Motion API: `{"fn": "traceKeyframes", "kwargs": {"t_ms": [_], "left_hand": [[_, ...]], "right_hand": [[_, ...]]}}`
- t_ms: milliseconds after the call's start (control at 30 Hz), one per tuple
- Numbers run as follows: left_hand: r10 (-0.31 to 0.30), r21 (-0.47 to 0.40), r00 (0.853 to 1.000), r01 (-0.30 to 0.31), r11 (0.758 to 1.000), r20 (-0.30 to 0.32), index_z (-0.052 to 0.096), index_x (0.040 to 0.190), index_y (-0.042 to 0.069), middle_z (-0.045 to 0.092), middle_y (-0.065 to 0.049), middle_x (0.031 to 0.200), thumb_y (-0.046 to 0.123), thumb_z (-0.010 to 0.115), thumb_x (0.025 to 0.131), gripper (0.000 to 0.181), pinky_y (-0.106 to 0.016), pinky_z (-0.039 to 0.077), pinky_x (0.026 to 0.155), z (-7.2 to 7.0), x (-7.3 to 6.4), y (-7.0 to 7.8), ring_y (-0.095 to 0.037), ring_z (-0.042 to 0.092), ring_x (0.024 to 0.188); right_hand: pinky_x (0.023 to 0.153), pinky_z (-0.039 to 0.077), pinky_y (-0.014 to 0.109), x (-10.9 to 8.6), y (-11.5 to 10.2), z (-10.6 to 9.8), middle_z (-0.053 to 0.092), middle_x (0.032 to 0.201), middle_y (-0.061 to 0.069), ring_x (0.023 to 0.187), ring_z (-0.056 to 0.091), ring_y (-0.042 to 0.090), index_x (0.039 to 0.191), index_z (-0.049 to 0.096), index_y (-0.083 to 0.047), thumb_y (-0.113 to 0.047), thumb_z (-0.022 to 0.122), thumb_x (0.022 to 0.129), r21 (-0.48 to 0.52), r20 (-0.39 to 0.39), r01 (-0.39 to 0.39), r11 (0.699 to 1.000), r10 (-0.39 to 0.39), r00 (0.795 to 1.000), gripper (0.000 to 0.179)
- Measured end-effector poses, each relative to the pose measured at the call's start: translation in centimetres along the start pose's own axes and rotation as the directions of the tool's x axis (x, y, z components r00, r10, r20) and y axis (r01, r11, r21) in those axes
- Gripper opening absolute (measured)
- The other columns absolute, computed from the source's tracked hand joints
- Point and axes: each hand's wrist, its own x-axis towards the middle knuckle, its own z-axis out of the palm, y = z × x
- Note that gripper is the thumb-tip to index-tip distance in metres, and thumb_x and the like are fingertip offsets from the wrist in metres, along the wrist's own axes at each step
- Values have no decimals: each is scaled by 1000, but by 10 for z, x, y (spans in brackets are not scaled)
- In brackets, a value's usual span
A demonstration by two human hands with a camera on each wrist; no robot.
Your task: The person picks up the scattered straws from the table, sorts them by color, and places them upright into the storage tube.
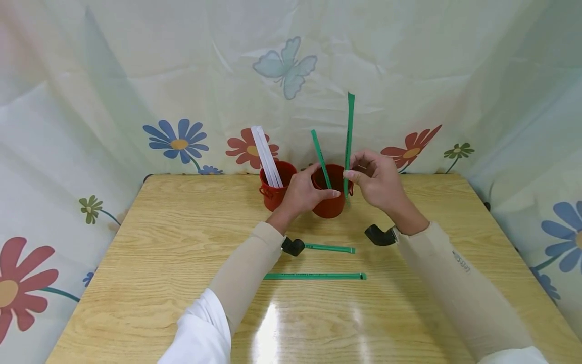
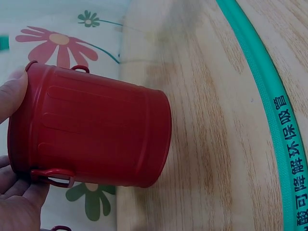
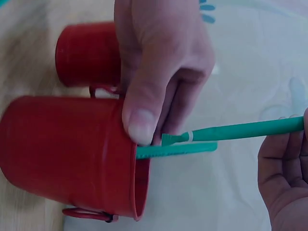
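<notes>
My left hand (image 1: 303,191) grips the right-hand small red bucket (image 1: 328,205) by its rim, thumb on the near side and fingers across the top. One green-wrapped straw (image 1: 320,154) stands leaning inside that bucket. Between thumb and fingers, my right hand (image 1: 379,179) pinches another green-wrapped straw (image 1: 349,131), held upright at the bucket's right side. In the right wrist view the lower end of this held straw (image 3: 250,131) is near the bucket's mouth, close to the left thumb. Printed characters show on a green wrapper (image 2: 274,96) in the left wrist view.
A second red bucket (image 1: 273,198) with several white-wrapped straws (image 1: 268,156) stands just to the left. Two green-wrapped straws lie on the wooden table (image 1: 182,242), a nearer straw (image 1: 318,276) and a farther straw (image 1: 332,248). A flowered cloth (image 1: 218,76) hangs behind.
</notes>
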Motion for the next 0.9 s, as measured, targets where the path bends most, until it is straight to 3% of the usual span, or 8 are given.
{"fn": "traceKeyframes", "kwargs": {"t_ms": [100, 267, 433, 600, 900], "left_hand": [[16, -5, 1000, -16, 1000, -1, 45, 147, 15, 63, -4, 134, 39, 81, 80, 80, -40, 56, 98, -1, 1, 0, -25, 60, 121], [16, -4, 1000, -16, 1000, 4, 44, 147, 15, 63, -6, 135, 40, 81, 79, 81, -40, 55, 98, 0, 3, -1, -26, 60, 122], [10, -16, 1000, -10, 1000, 10, 43, 148, 14, 63, -6, 134, 40, 82, 79, 84, -40, 55, 98, 0, 2, -1, -28, 59, 122], [5, -12, 1000, -5, 1000, 3, 43, 149, 14, 63, -6, 136, 39, 82, 79, 84, -38, 55, 97, 1, 2, -1, -27, 60, 122], [22, -11, 1000, -22, 1000, 1, 44, 148, 12, 63, -6, 134, 38, 82, 79, 83, -36, 56, 95, 0, 1, -2, -28, 60, 121]], "right_hand": [[63, 51, 18, 12, 5, 1, 58, 81, 5, 73, 56, 18, 92, 59, 5, 1, 64, 92, -45, -23, -52, 998, 51, 998, 6], [78, 52, 14, 26, 22, 6, 57, 87, 9, 85, 58, 15, 95, 59, 5, -2, 65, 92, -82, -40, -161, 984, 158, 987, 9], [87, 56, 28, 30, 38, 12, 61, 90, 12, 89, 59, 18, 95, 60, 2, -5, 66, 92, -157, -37, -229, 961, 226, 973, 9], [83, 57, 38, 28, 47, 16, 64, 88, 16, 86, 60, 23, 93, 61, 1, -4, 65, 92, -241, -20, -226, 944, 228, 973, 7], [74, 55, 35, 27, 55, 22, 66, 87, 17, 83, 64, 26, 90, 63, 0, -3, 66, 90, -295, 0, -231, 927, 242, 970, 4]]}}
